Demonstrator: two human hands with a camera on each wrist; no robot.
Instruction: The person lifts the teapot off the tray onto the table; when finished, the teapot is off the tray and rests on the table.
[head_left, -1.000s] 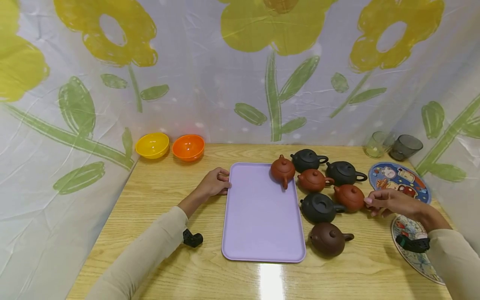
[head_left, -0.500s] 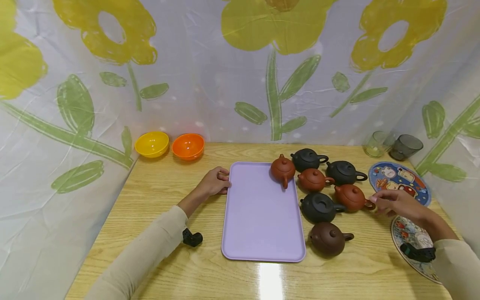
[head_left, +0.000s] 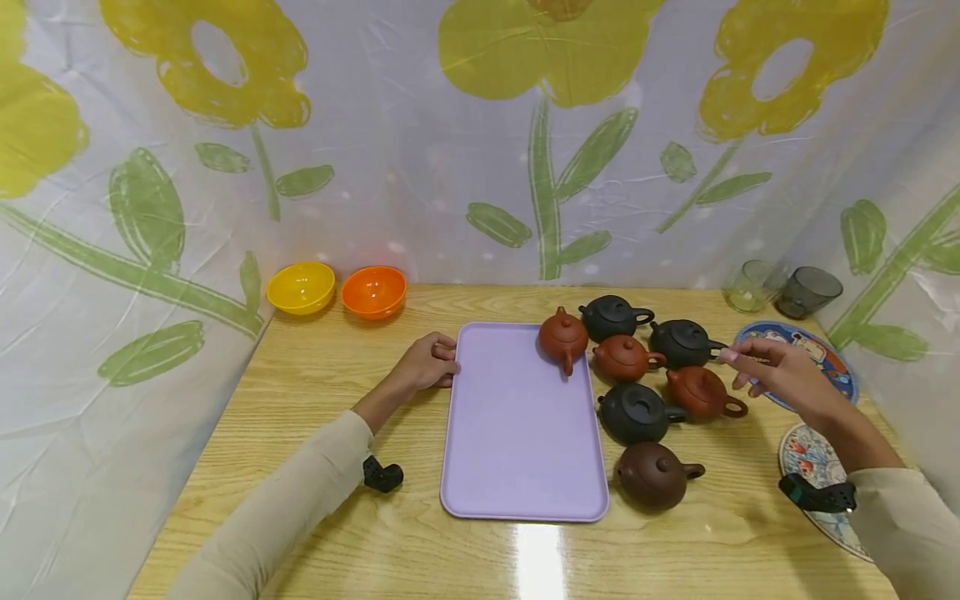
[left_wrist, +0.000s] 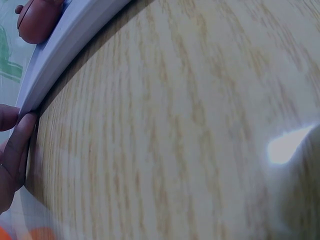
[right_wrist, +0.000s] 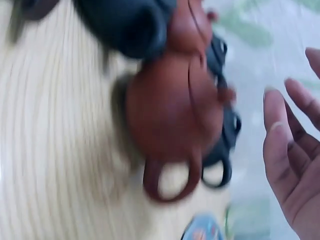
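Observation:
My left hand point(head_left: 426, 364) pinches the left rim of a lilac tray point(head_left: 521, 433); the left wrist view shows the thumb and fingers point(left_wrist: 22, 132) at that rim. My right hand point(head_left: 791, 382) is raised on the right with loosely bent fingers, holding nothing. Below and left of it sits a reddish-brown teapot point(head_left: 697, 393) with its handle to the right. A black teapot point(head_left: 682, 343) stands just behind, its handle close to my right fingertips. In the right wrist view the hand point(right_wrist: 295, 155) is apart from the blurred reddish-brown teapot point(right_wrist: 170, 110).
One reddish-brown teapot point(head_left: 562, 335) sits on the tray's far right corner. Other teapots, including a dark brown one point(head_left: 652, 477), line its right side. Yellow point(head_left: 301, 288) and orange bowls point(head_left: 374, 292) stand far left; two glasses point(head_left: 807, 292) and round mats point(head_left: 832, 367) lie right.
My right hand has let go of the nearer reddish-brown teapot's handle and moved up and back toward the black teapot. That reddish-brown teapot's handle has turned into view. My left hand stays at the tray.

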